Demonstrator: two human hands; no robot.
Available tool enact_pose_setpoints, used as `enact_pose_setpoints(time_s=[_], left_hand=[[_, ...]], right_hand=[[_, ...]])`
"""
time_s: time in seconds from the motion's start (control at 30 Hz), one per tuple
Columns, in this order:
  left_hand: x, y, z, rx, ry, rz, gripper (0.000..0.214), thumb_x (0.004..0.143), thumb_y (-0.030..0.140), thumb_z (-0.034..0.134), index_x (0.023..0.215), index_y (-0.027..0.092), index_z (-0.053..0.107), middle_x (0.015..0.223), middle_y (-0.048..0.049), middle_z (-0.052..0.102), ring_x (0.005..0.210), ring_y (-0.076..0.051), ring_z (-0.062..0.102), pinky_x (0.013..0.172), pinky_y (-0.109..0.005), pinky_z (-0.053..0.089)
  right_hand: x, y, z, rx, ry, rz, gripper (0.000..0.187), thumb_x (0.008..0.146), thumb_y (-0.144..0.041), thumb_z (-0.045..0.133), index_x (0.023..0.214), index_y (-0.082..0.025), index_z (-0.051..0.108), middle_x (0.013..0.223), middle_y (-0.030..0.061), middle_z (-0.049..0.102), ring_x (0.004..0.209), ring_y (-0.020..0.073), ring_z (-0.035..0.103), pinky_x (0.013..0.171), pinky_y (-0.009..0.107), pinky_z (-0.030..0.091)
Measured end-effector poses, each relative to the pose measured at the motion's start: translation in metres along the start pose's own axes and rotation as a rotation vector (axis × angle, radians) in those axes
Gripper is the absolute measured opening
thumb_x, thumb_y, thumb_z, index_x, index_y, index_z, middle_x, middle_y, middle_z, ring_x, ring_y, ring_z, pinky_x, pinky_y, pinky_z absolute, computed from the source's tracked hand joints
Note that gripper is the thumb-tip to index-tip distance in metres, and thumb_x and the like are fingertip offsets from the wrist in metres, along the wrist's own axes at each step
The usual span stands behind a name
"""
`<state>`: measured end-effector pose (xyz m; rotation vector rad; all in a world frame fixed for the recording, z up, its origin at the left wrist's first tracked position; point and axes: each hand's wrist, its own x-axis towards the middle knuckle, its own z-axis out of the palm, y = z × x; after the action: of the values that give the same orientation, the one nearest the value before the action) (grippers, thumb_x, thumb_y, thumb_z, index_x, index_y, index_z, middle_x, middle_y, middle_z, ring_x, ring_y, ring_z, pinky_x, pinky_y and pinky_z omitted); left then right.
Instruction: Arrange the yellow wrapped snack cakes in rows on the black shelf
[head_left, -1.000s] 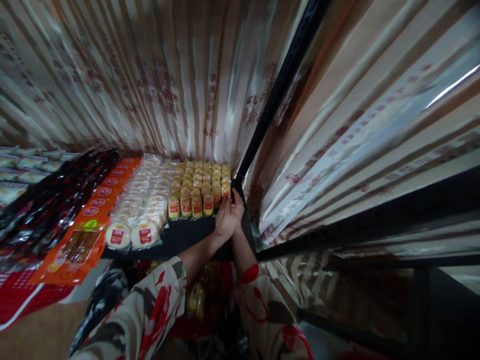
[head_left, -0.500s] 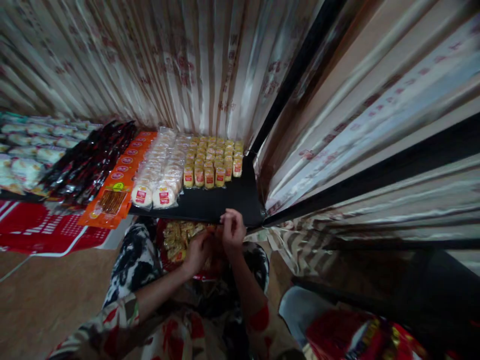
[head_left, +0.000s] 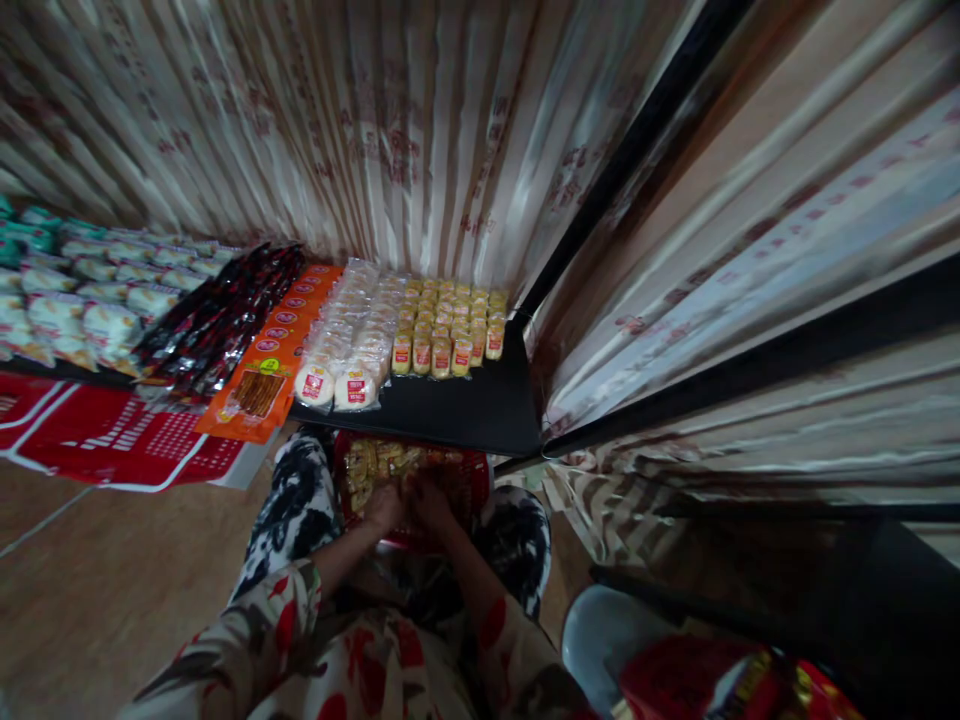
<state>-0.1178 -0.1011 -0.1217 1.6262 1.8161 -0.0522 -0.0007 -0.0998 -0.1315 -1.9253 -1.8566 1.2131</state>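
A red container point(head_left: 480, 480), tub or bag I cannot tell, rests between my knees below the shelf edge. Inside it lie small yellow wrapped snacks point(head_left: 364, 465). My left hand point(head_left: 384, 507) reaches down among these packets, its fingers in shadow. Close beside it, my right hand point(head_left: 429, 502) is also lowered into the container. Dimness and blur hide the fingertips of both, so whether they grip a packet does not show. Above, on the black shelf point(head_left: 465, 415), stand rows of similar yellow packets point(head_left: 442, 330).
Left along the shelf are white round wrapped cakes point(head_left: 354, 388), an orange snack pack point(head_left: 255, 390), dark glossy packets point(head_left: 217, 320) and white packets point(head_left: 56, 320). Pleated curtains point(head_left: 420, 130) and dark poles point(head_left: 637, 150) close in the back and right. A red bag point(head_left: 690, 675) sits lower right.
My right hand has come down from near the shelf edge into the red container, and my left hand has dipped lower beside it. The view has shifted slightly left.
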Motion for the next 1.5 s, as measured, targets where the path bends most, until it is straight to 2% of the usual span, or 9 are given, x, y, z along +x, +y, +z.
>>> enact_pose_setpoints(time_s=[0.2,0.43,0.7,0.9,0.97,1.07,1.2,1.33,1.5], left_hand=[[0.003,0.001,0.005,-0.202,0.077,-0.015,0.029,0.085,0.028,0.041,0.098,0.011,0.061,0.092,-0.0137,0.067,0.091,-0.020,0.061,0.078,-0.028,0.043],[-0.003,0.005,0.004,-0.445,0.350,0.112,0.027,0.080,0.012,0.040,0.096,0.012,0.061,0.096,-0.0113,0.065,0.094,-0.018,0.059,0.087,-0.030,0.043],[-0.031,0.025,-0.012,-0.553,0.427,0.272,0.023,0.079,0.013,0.041,0.089,0.016,0.061,0.089,-0.0063,0.062,0.087,-0.017,0.057,0.083,-0.034,0.047],[-0.042,0.034,-0.044,-0.565,0.557,0.163,0.037,0.077,0.022,0.047,0.113,0.015,0.053,0.109,-0.0103,0.055,0.098,-0.020,0.055,0.092,-0.038,0.042],[-0.042,0.036,-0.054,-0.638,0.496,0.138,0.040,0.078,0.026,0.047,0.116,0.016,0.052,0.112,-0.0101,0.056,0.100,-0.020,0.055,0.093,-0.037,0.041],[-0.041,0.042,-0.063,-0.765,0.280,0.198,0.028,0.078,0.025,0.048,0.101,0.017,0.061,0.105,-0.0072,0.063,0.099,-0.018,0.057,0.092,-0.033,0.042],[-0.044,0.053,-0.067,-0.952,0.119,0.169,0.027,0.075,0.028,0.051,0.096,0.014,0.061,0.092,-0.0070,0.067,0.079,-0.016,0.062,0.070,-0.026,0.050],[-0.050,0.068,-0.072,-1.122,0.095,0.148,0.033,0.072,0.035,0.056,0.097,0.014,0.057,0.090,-0.0071,0.066,0.073,-0.014,0.062,0.059,-0.022,0.050],[-0.040,0.092,-0.078,-1.119,0.215,0.187,0.025,0.070,0.029,0.057,0.091,0.015,0.053,0.087,-0.0045,0.063,0.072,-0.012,0.061,0.062,-0.022,0.051]], right_hand=[[-0.002,0.000,0.002,0.101,0.063,0.022,0.036,0.081,-0.017,0.044,0.115,-0.015,0.057,0.113,0.0114,0.063,0.104,0.0207,0.059,0.090,0.030,0.043],[-0.012,-0.005,-0.009,0.253,0.288,-0.028,0.028,0.076,-0.019,0.050,0.100,-0.016,0.063,0.103,0.0100,0.066,0.097,0.0212,0.060,0.089,0.035,0.044],[-0.032,-0.011,-0.031,0.343,0.438,-0.101,0.026,0.068,-0.024,0.060,0.093,-0.018,0.061,0.098,0.0080,0.064,0.097,0.0218,0.057,0.089,0.037,0.044],[-0.042,-0.013,-0.069,0.414,0.297,-0.272,0.044,0.068,-0.015,0.055,0.111,-0.021,0.053,0.109,0.0047,0.060,0.101,0.0169,0.057,0.091,0.032,0.044],[-0.046,-0.016,-0.084,0.399,0.224,-0.329,0.049,0.067,-0.014,0.055,0.116,-0.021,0.050,0.112,0.0046,0.059,0.102,0.0167,0.056,0.091,0.032,0.044],[-0.053,-0.025,-0.103,0.352,0.159,-0.430,0.052,0.067,-0.012,0.054,0.118,-0.022,0.050,0.114,0.0040,0.059,0.105,0.0178,0.054,0.095,0.035,0.041],[-0.056,-0.035,-0.114,0.356,0.245,-0.445,0.055,0.067,-0.012,0.052,0.121,-0.023,0.049,0.119,0.0055,0.054,0.111,0.0191,0.051,0.098,0.037,0.039],[-0.048,-0.034,-0.107,0.579,0.414,-0.289,0.058,0.070,-0.019,0.052,0.127,-0.022,0.041,0.129,0.0105,0.043,0.101,0.0173,0.057,0.079,0.029,0.052],[-0.038,-0.035,-0.105,0.750,0.530,-0.198,0.037,0.075,-0.029,0.053,0.110,-0.018,0.046,0.093,0.0065,0.062,0.080,0.0157,0.063,0.072,0.029,0.053]])
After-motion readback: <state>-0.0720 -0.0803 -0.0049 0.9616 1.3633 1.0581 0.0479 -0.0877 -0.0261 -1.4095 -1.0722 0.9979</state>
